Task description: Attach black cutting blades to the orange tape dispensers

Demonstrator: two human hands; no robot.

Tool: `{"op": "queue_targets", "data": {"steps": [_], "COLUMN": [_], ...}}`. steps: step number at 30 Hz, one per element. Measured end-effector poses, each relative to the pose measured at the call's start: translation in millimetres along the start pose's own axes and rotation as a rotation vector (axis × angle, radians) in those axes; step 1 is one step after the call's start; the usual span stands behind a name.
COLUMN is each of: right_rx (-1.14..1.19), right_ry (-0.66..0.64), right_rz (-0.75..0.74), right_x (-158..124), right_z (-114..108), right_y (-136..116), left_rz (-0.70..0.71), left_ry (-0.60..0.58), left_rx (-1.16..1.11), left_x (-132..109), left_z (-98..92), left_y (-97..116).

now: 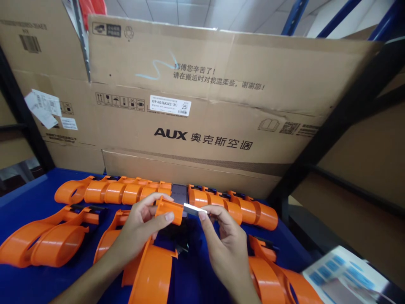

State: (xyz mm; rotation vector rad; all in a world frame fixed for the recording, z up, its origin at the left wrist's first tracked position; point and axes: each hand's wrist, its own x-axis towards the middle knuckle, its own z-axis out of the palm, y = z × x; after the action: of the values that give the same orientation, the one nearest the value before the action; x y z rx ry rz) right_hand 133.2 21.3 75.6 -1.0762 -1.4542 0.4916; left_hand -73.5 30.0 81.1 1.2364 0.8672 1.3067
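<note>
My left hand (145, 221) is closed around an orange plastic piece (170, 210), thumb on its near face. Between the thumb and fingers of my right hand (223, 242) is a narrow dark strip with a bright toothed edge (194, 208). The strip's left tip meets, or nearly meets, the right edge of the orange piece; whether it goes inside cannot be seen. Just below my left hand lies a larger orange curved piece (153, 272). A small, shiny, blurred item (182, 248) shows in the dark patch between my hands.
Rows of curved orange pieces (114, 193) (265, 214), several with dark ends, line the back of the blue surface (107, 291). More lie left (58, 245) and right (264, 274). A phone-like dark rectangle (179, 193) stands behind. Cardboard (202, 122) walls the back; a printed sheet (344, 270) lies right.
</note>
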Motion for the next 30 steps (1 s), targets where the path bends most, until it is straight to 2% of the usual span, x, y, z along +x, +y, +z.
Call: {"op": "queue_targets", "data": {"steps": [3, 5, 7, 11, 14, 21, 30], "right_rx": [-0.055, -0.131, -0.248, -0.514, -0.647, -0.735, -0.763], "right_ry": [0.086, 0.074, -0.052, -0.388, -0.492, -0.549, -0.596], "right_rz": [0.018, 0.035, 0.046, 0.029, 0.061, 0.090, 0.101], "right_x": [4, 5, 3, -6, -10, -11, -14], "right_z": [-7, -9, -7, 2, 4, -1, -1], "right_y": [2, 3, 3, 2, 2, 8, 11], "left_rz": [0.038, 0.063, 0.080, 0.097, 0.096, 0.046, 0.050], "left_ry": [0.072, 0.071, 0.079, 0.098, 0.118, 0.161, 0.176], "left_rx": [-0.016, -0.032, -0.043, -0.033, -0.030, -0.076, -0.057], "left_x": [6, 11, 14, 13, 8, -1, 0], "left_z": [-8.2, -15.2, -20.7, -21.1, -14.4, -4.4, -0.4], "left_y": [1, 2, 2, 3, 6, 13, 10]}}
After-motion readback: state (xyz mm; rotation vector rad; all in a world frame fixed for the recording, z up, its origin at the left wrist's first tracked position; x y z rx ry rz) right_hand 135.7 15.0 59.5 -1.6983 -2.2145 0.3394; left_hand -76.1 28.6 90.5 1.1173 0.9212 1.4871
